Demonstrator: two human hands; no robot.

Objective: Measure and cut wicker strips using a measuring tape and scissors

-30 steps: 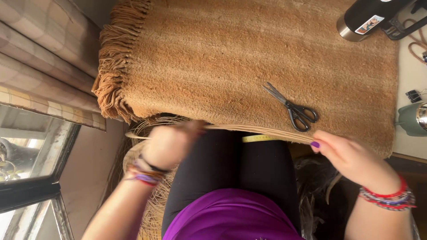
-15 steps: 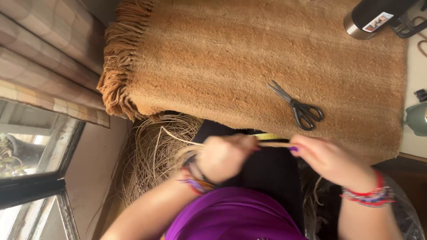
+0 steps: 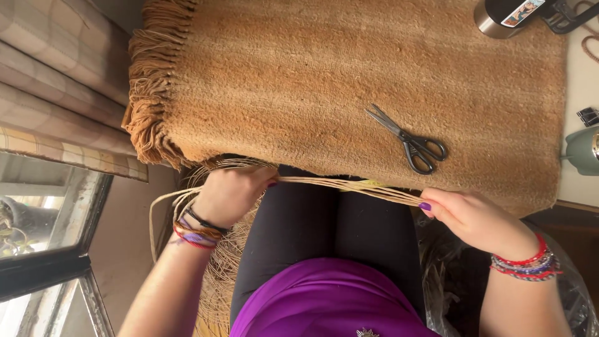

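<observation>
One brown fringed rug [image 3: 349, 93], scissors [image 3: 409, 140], window [image 3: 43, 231]

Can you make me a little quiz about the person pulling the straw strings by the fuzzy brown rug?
1. True or false: the scissors lie on the brown rug, touched by neither hand.
2. What stretches between the left hand and the right hand?
A) a bundle of pale straw strands
B) a blue ribbon
C) a metal chain
3. Fill in: the rug's fringe hangs on the side nearest the ______.

Key:
1. True, they lie alone on the rug.
2. A
3. Window, at the left of the picture.
</observation>
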